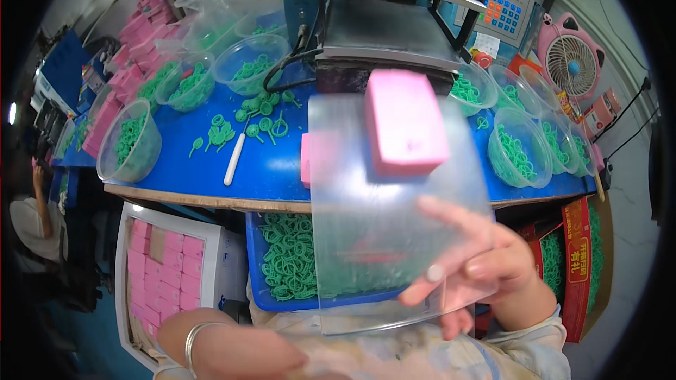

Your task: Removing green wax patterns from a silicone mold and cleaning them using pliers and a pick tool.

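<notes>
A clear plastic sheet (394,239) is tilted up in front of my body, its upper end close to the heat press (384,35). My right hand (479,257) grips the sheet by its lower right corner, index finger stretched over it. A pink box (405,123) appears on the sheet's upper part, slightly blurred. Another pink box (305,162) shows partly at the sheet's left edge. Low on the left, my left hand (260,353), with a bangle at the wrist, is smeared by motion, and its fingers cannot be made out.
Clear bowls (251,67) of green rings stand on both sides of the blue table (190,186). Loose green pieces (222,132) and a white-handled tool (235,158) lie left. Below are a blue bin (282,302) of green rings and a white carton (211,260) of pink boxes. A person (39,218) is far left.
</notes>
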Action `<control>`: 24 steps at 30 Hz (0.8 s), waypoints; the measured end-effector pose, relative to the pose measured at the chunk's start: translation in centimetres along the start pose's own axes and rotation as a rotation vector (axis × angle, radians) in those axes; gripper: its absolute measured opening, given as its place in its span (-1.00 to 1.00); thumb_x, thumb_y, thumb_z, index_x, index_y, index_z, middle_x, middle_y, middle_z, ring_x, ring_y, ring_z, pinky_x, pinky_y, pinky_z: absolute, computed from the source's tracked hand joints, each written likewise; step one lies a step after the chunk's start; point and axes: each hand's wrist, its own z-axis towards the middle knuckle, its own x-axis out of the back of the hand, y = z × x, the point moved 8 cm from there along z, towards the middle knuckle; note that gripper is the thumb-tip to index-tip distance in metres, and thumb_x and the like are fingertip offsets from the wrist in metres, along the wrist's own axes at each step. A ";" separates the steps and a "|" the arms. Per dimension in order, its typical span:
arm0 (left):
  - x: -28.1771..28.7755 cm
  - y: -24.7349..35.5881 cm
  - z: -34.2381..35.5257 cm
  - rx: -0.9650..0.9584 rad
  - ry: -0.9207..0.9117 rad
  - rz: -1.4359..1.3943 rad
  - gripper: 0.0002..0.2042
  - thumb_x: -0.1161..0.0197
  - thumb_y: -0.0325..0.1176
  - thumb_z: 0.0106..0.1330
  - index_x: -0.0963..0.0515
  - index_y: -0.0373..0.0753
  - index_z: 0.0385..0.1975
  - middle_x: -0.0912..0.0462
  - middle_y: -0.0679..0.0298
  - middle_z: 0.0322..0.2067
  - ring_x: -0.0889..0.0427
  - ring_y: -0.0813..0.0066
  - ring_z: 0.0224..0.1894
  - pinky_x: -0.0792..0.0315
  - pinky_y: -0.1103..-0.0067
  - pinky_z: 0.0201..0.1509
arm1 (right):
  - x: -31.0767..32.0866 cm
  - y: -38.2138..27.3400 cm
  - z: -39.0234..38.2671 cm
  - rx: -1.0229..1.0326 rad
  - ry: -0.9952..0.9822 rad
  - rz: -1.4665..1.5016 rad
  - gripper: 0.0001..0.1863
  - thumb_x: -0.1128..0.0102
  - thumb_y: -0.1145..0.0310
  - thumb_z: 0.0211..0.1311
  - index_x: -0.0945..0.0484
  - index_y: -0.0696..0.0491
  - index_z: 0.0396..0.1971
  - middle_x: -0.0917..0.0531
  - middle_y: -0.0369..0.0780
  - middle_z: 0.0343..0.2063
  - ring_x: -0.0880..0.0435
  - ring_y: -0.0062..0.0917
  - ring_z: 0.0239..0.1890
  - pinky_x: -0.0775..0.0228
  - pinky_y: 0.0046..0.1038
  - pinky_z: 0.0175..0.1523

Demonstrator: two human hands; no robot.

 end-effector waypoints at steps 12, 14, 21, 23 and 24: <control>0.2 3.0 3.4 0.055 -0.014 0.236 -0.92 -0.21 -0.23 0.09 -0.46 0.09 -0.58 -0.31 0.58 -0.63 -0.19 0.66 -0.68 -0.08 0.59 -0.56 | -1.7 -8.1 4.5 0.315 0.007 -0.052 -0.30 0.34 0.44 0.24 0.40 0.09 0.32 -0.26 0.36 0.04 -0.67 -0.10 -0.37 -0.63 -0.34 -0.33; 1.4 2.3 0.4 -0.068 0.045 0.116 -0.88 -0.21 -0.29 0.11 -0.47 0.21 -0.56 -0.31 0.61 -0.57 -0.24 0.72 -0.61 -0.09 0.54 -0.56 | -1.8 -9.5 5.0 0.440 0.209 -0.108 -0.34 0.33 0.44 0.25 0.32 0.14 0.31 -0.27 0.33 0.05 -0.66 -0.12 -0.32 -0.63 -0.39 -0.29; -2.7 0.2 2.8 -0.361 -0.187 0.103 -0.77 -0.24 -0.24 0.12 -0.43 -0.03 -0.23 -0.29 0.51 -0.55 -0.20 0.65 -0.56 -0.38 0.62 -0.58 | 0.9 -13.9 4.7 0.719 0.470 -0.694 -0.59 0.20 0.22 0.40 -0.39 0.30 -0.08 -0.63 -0.02 -0.34 -0.67 -0.48 -0.40 -0.56 -0.55 -0.36; -4.9 -1.4 3.0 -0.237 -0.396 0.209 -0.82 -0.17 -0.25 0.12 -0.46 -0.15 -0.34 -0.37 0.40 -0.53 -0.34 0.55 -0.47 -0.42 0.58 -0.47 | 2.2 -14.3 5.7 0.697 0.375 -0.688 -0.60 0.19 0.21 0.40 -0.42 0.29 -0.15 -0.64 -0.05 -0.40 -0.65 -0.50 -0.52 -0.51 -0.59 -0.47; -6.1 -3.0 2.7 -0.019 -0.527 0.274 -0.86 -0.11 -0.30 0.09 -0.50 -0.23 -0.56 -0.43 0.32 -0.52 -0.48 0.45 -0.41 -0.37 0.52 -0.37 | 2.6 -14.4 5.8 0.724 0.435 -0.715 -0.61 0.18 0.19 0.40 -0.43 0.27 -0.19 -0.64 -0.07 -0.44 -0.63 -0.50 -0.58 -0.48 -0.59 -0.53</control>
